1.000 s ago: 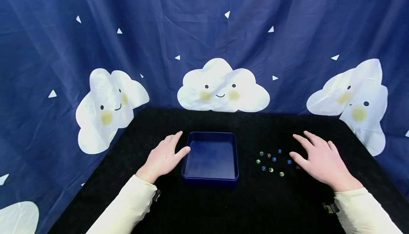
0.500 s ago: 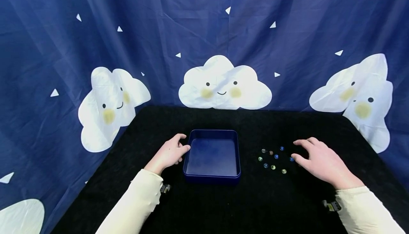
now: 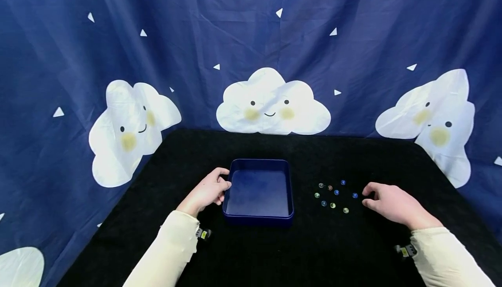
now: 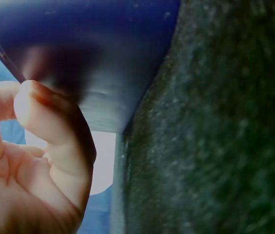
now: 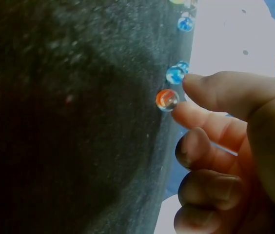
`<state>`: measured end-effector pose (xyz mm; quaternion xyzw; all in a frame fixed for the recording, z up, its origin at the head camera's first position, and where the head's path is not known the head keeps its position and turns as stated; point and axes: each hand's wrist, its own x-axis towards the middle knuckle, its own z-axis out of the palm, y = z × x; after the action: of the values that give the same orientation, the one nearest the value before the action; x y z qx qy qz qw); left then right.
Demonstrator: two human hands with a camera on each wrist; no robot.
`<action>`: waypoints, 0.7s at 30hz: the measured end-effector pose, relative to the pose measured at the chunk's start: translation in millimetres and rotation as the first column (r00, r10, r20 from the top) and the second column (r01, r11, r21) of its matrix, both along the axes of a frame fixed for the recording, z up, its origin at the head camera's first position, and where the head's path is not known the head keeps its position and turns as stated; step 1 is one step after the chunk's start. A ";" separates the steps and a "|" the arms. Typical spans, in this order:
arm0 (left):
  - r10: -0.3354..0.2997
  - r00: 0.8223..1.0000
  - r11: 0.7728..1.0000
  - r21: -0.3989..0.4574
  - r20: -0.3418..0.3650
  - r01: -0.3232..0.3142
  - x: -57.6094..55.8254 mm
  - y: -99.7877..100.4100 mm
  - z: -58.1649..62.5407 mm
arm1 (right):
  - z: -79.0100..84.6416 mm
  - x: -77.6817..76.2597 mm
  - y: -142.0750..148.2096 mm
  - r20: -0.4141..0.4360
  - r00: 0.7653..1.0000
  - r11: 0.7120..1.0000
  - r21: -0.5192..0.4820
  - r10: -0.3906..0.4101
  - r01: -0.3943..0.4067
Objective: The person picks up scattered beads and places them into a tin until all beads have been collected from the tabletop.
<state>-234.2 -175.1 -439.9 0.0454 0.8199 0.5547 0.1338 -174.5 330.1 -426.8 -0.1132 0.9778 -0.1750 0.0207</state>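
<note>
A shallow square blue box (image 3: pixel 257 221) sits on the black cloth. My left hand (image 3: pixel 208 191) is at its left side, thumb and forefinger pinching the rim; in the left wrist view the thumb (image 4: pixel 49 119) is against the wall of the box (image 4: pixel 118 44). Right of the box, several small glass marbles (image 3: pixel 336 192) lie scattered. At the right edge of that group is my right hand (image 3: pixel 394 202), fingers bent. The right wrist view shows an orange-and-clear marble (image 5: pixel 167 100) at its thumb and forefinger tips, not visibly pinched; blue marbles (image 5: pixel 175 75) are just beyond.
Black cloth (image 3: pixel 251 256) covers the table. Behind and at both sides hangs a dark blue curtain (image 3: pixel 251 25) printed with white clouds (image 3: pixel 270 95) and small triangles. Between the box and the marbles lies a strip of black cloth.
My left hand has gone from spread fingers beside the box to bent fingers pinching its rim. My right hand's fingers have bent in and lowered by the rightmost marble, now hidden in the head view.
</note>
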 end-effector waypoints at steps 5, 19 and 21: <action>-0.003 0.998 0.994 0.106 0.070 -0.004 -3.1 -4.8 -8.9 | -5.1 -0.4 0.6 0.013 1.000 1.000 -0.001 0.019 -0.019; -0.033 0.993 0.976 0.216 0.111 0.009 -1.6 -5.3 -10.7 | -2.8 -3.4 -12.3 -0.078 0.997 1.000 0.003 0.027 -0.027; -0.037 0.995 0.977 0.213 0.098 0.015 -1.5 -5.7 -11.7 | 0.9 -3.6 -20.7 -0.083 0.996 1.000 -0.005 0.029 -0.029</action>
<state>-235.7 -180.8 -451.6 0.0419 0.7475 0.6389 0.1768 -178.1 309.4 -425.9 -0.1346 0.9755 -0.1729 -0.0179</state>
